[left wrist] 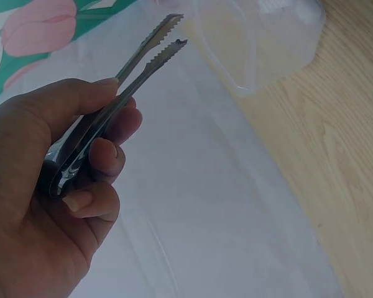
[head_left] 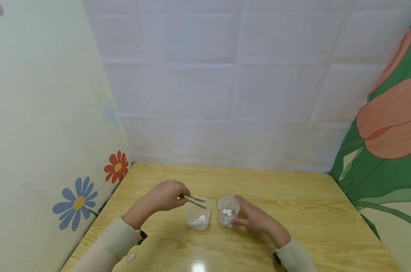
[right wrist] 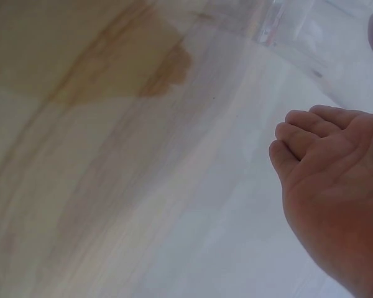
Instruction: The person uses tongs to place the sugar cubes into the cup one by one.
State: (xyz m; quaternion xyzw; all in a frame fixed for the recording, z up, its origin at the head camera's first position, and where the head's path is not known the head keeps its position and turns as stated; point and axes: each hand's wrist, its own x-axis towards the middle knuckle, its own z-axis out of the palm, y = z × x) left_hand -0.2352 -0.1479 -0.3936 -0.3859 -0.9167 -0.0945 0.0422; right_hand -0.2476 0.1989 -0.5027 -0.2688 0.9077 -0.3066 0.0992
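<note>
My left hand (head_left: 169,194) grips small metal tongs (left wrist: 137,81) with serrated tips. In the left wrist view the tips stand slightly apart, nothing between them. Over a clear plastic container (head_left: 188,215) the tongs reach in from the left. White cubes (head_left: 202,218) lie at the container's near side. To its right stands a clear glass (head_left: 222,200), holding a few white cubes (head_left: 227,212). At the glass's right side is my right hand (head_left: 254,217), thumb and fingers spread apart; the right wrist view shows its fingers (right wrist: 304,136) nearly straight. Contact with the glass is unclear.
The wooden table (head_left: 293,211) carries a few loose white pieces (head_left: 131,257) near its front left, beside the left forearm. A white sheet (head_left: 225,94) hangs behind the table. Flower-printed walls rise on both sides.
</note>
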